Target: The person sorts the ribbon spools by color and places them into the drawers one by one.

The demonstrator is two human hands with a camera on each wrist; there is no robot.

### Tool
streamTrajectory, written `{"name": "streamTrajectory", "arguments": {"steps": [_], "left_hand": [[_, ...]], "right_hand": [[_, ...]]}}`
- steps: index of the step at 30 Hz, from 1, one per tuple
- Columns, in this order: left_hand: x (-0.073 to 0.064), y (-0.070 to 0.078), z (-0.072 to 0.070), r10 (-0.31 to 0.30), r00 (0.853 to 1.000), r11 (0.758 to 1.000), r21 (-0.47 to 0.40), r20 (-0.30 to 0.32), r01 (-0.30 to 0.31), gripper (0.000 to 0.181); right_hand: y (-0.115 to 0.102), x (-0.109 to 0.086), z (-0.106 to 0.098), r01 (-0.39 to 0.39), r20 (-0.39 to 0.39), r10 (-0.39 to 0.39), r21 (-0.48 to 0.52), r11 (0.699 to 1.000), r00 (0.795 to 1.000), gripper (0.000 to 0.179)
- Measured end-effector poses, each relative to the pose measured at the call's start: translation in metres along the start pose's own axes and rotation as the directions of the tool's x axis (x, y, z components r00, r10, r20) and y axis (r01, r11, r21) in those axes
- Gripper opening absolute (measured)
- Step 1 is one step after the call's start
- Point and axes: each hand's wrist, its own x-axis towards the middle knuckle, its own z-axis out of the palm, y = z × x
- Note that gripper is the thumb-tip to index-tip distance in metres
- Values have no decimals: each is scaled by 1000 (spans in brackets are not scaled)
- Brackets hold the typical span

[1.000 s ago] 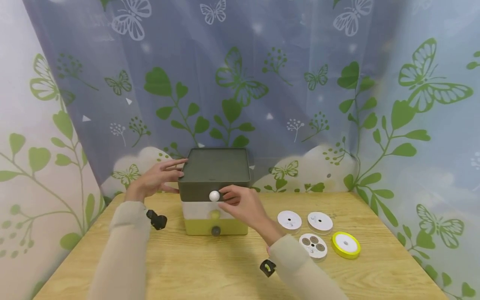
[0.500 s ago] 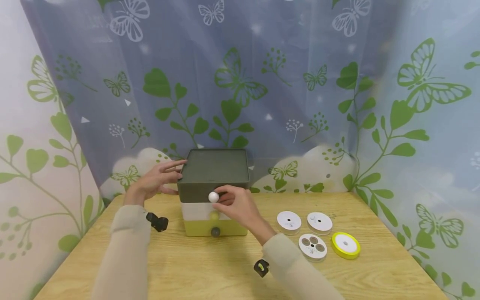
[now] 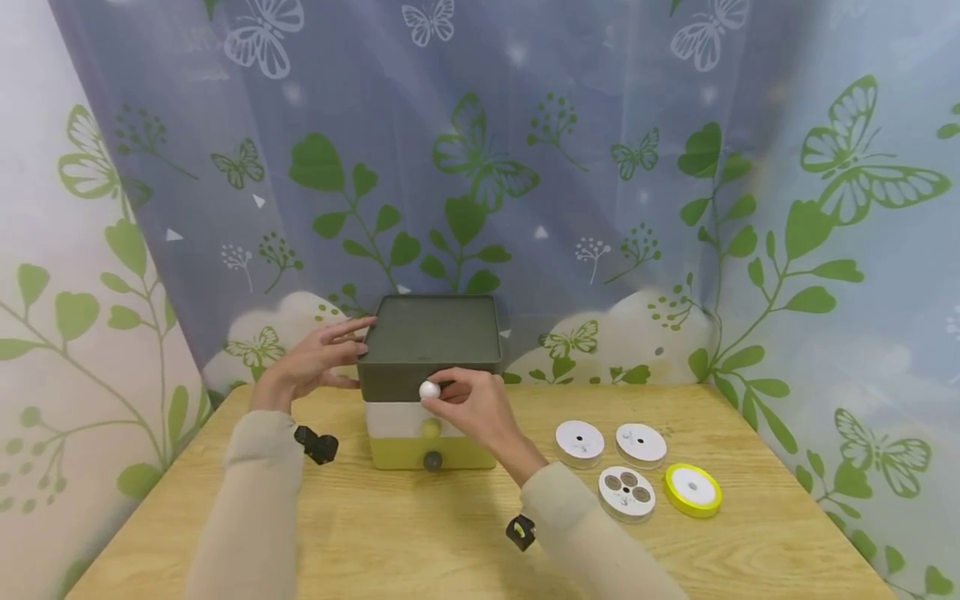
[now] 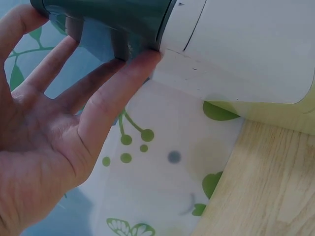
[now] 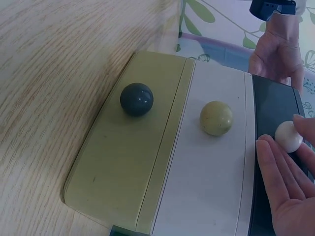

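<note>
A three-tier drawer box (image 3: 438, 329) stands on the table, dark green on top, white in the middle and yellow-green below. My right hand (image 3: 486, 412) pinches the white round knob (image 3: 429, 390) of the top drawer between thumb and fingers. Spread along the left side of the dark tier are the fingers of my left hand (image 3: 311, 364); the left wrist view shows the fingertips touching that tier (image 4: 108, 14). A yellow knob (image 5: 216, 118) sits on the white drawer and a dark grey knob (image 5: 137, 99) on the yellow-green one. All drawers look pushed in.
Right of the box lie several spools: two white ones (image 3: 580, 439), a white one with round holes (image 3: 626, 492) and a yellow-rimmed one (image 3: 692, 490). A leaf-and-butterfly curtain (image 3: 570, 250) hangs behind the wooden table (image 3: 390, 533).
My right hand has moved slightly left, and its thumb and fingers have closed from beside the white knob onto it. The left hand stays at the box's side.
</note>
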Motion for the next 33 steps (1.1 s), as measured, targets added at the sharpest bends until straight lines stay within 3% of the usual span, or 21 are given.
{"name": "streamTrajectory", "arguments": {"steps": [9, 25, 33], "left_hand": [[-1, 3, 0, 1, 1000, 1000, 9, -4, -1, 70], [-1, 0, 3, -17, 1000, 1000, -9, -1, 17, 70], [-2, -1, -1, -17, 1000, 1000, 3, 1, 17, 69]], "right_hand": [[0, 0, 1, 14, -22, -14, -2, 1000, 1000, 23], [-4, -14, -1, -12, 9, 12, 29, 1000, 1000, 22], [-6, -17, 0, 14, 20, -15, 48, 999, 1000, 23]]}}
